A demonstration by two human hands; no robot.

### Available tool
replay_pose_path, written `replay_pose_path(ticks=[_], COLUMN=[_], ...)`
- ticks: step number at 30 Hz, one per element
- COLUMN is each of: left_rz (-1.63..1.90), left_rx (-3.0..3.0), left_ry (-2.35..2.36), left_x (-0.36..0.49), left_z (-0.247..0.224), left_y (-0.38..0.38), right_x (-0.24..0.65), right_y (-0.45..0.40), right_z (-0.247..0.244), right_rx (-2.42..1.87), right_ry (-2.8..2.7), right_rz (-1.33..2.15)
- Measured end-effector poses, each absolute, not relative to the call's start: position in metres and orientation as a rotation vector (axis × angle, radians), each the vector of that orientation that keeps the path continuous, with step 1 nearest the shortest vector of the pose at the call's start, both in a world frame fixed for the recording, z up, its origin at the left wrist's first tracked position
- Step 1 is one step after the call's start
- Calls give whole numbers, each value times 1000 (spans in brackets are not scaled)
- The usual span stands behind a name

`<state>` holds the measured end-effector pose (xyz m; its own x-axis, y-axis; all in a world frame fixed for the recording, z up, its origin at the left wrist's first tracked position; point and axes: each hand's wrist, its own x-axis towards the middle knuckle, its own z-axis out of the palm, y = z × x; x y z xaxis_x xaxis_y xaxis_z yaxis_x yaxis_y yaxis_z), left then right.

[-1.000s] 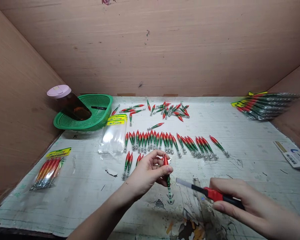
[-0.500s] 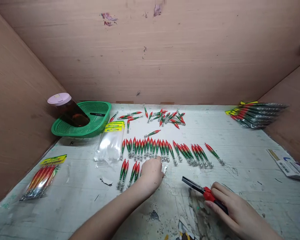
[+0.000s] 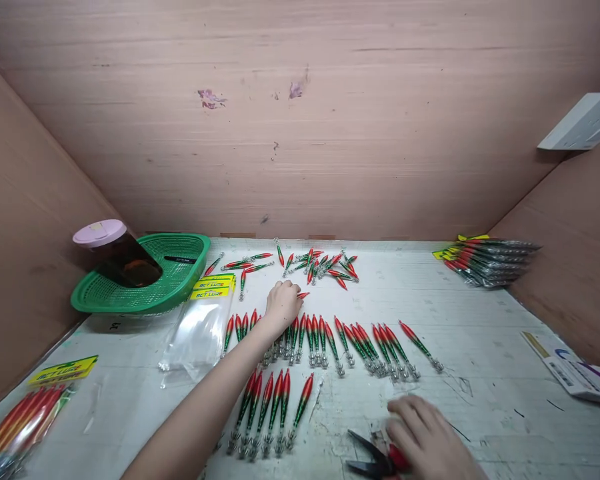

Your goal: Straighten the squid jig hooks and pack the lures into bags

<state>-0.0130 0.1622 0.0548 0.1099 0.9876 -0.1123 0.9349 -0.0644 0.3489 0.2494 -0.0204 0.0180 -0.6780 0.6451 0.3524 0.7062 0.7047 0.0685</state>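
Observation:
My left hand (image 3: 283, 304) reaches beyond the long row, its fingers closed around one squid jig (image 3: 304, 295); only its red tip shows. My forearm covers part of the long row of red-and-green squid jigs (image 3: 314, 340). A shorter group of squid jigs (image 3: 275, 410) lies nearer, hooks pointing toward me. At the front right, my right hand (image 3: 425, 430) is curled over the red handles of a pair of pliers (image 3: 373, 457). The pliers' dark jaws are spread apart, and most of the handles are hidden.
Loose squid jigs (image 3: 325, 265) lie at the back. At left are a green basket (image 3: 200, 247) with a pink-lidded bottle (image 3: 125, 263), clear header bags (image 3: 197, 333) and a filled pack (image 3: 25, 420). Filled packs (image 3: 490, 263) and a white box (image 3: 570, 367) are at right.
My left hand has moved from the long row to the single jig behind it. The near group holds more jigs. The pliers have come nearer to me, and their jaws have opened.

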Motion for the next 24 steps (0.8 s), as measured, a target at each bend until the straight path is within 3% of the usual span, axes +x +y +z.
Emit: replay_pose_path(ticks=[4, 10, 19, 24], left_rz=[352, 812, 1096, 1064], left_rx=[1958, 1582, 877, 701], left_ry=[1805, 1669, 1126, 953], left_x=[-11, -32, -49, -44], left_z=[44, 57, 84, 93], left_y=[189, 186, 111, 79], right_x=[225, 191, 188, 202], right_y=[94, 222, 215, 165], right_z=[50, 41, 51, 83], right_rx=[-1556, -1823, -1746, -1513], right_ry=[-2433, -2310, -2011, -1691], right_rz=[-74, 43, 438, 921])
